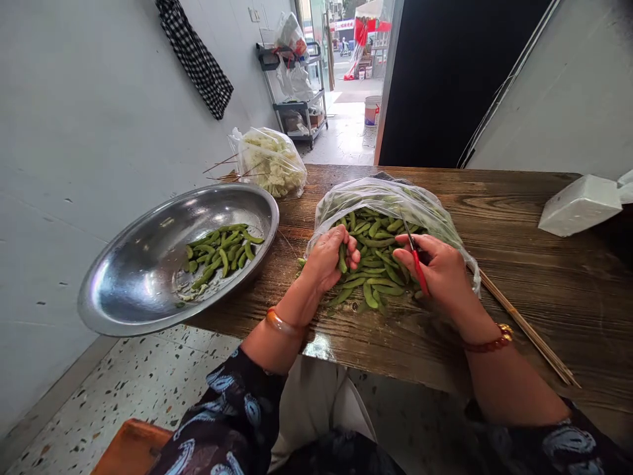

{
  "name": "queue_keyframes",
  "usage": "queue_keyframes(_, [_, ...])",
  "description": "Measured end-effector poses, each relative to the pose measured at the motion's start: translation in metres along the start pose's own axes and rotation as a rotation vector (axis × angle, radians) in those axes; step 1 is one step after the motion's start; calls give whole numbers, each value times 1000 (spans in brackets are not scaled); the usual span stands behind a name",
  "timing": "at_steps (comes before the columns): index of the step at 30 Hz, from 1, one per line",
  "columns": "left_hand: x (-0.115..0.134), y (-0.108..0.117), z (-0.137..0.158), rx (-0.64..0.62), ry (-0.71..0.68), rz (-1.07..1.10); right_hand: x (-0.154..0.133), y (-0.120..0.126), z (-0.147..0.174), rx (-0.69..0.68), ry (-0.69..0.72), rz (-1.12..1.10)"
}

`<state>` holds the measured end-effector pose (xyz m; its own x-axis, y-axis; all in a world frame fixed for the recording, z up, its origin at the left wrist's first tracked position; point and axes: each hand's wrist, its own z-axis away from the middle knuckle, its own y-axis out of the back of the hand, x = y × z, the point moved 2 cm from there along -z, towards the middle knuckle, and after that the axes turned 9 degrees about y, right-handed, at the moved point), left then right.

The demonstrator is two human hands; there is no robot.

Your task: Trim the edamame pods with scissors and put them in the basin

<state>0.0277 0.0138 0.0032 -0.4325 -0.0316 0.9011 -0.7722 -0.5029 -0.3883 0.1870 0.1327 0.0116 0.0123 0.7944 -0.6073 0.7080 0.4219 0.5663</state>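
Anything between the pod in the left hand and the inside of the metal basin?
The right rim of the metal basin, facing the left hand. Nothing else visible blocks the pod passing over it.

I count on my remote feed: left hand (326, 258), one; right hand (440, 272), one; red-handled snips (420, 270), one; metal basin (126, 270), one; pod bag (390, 191), one; cauliflower bag (271, 161), one; green pods (374, 242), too many overlapping to number; bangle (281, 323), one; beaded bracelet (487, 342), one; desk (509, 218), one; checked cloth (198, 59), one.
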Motion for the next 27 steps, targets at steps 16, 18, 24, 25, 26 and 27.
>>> queue_keyframes(16, [-17, -8, 6, -43, -294, -1336, 2, -2, -1, -11, 30, 10])
queue_keyframes(18, [-13, -9, 6, -16, -326, -1240, 1, -3, -1, -7, 30, 12])
queue_keyframes(24, [7, -9, 9, -30, -298, -702, -2, -2, -1, -27, 52, 7])
queue_keyframes(25, [8, -8, 10, -62, -234, -626, -2, -3, -1, -40, 64, 6])
queue_keyframes(26, [8, -8, 10, -99, -169, -550, -2, -4, -1, -52, 78, 2])
queue_keyframes(27, [7, -7, 11, -132, -111, -474, -2, -5, 0, -66, 93, -4])
